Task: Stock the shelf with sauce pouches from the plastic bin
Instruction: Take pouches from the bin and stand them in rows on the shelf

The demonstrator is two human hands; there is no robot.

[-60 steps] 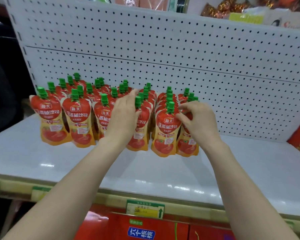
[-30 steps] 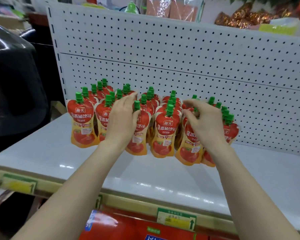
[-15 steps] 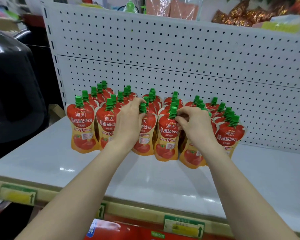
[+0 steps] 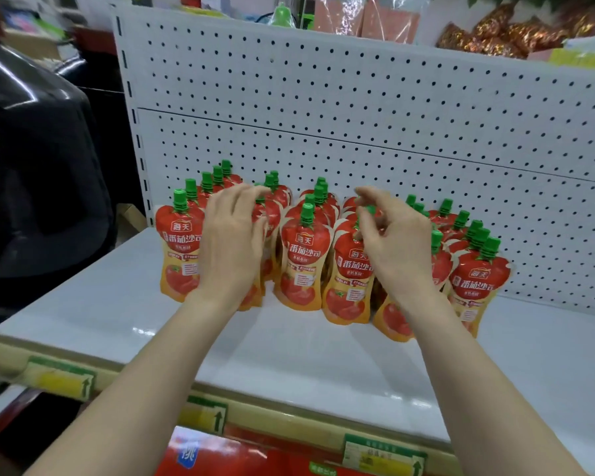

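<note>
**Both grips over the rows, squaring up the pouches**

The sauce pouches (image 4: 304,266) stand upright on the white shelf (image 4: 289,359) in files that run back toward the pegboard back (image 4: 358,97). Caps point up and labels face forward, probably so a shopper can read the front one and take it by the neck.

The left grip (image 4: 232,245) is spread, its fingers relaxed and lightly bowed. It lies over the second file from the left end, with the fingertips up at the cap tops. Pouches show directly beneath and behind it, one file stands just beside its outer edge, and another stands between the two grips. Whether the fingers actually touch a cap I cannot tell.

The right grip (image 4: 395,249) is more curled, and a green cap (image 4: 370,210) peeks out among its fingers. I cannot tell whether it pinches that cap or only nudges it. Its pouch sits right under the palm, and further files stand just beyond on its outer side, leaning a little.

Judging by this, the step is straightening the files rather than adding stock. The plastic bin is out of view. Price tags (image 4: 203,419) line the shelf lip below the wrists.
</note>
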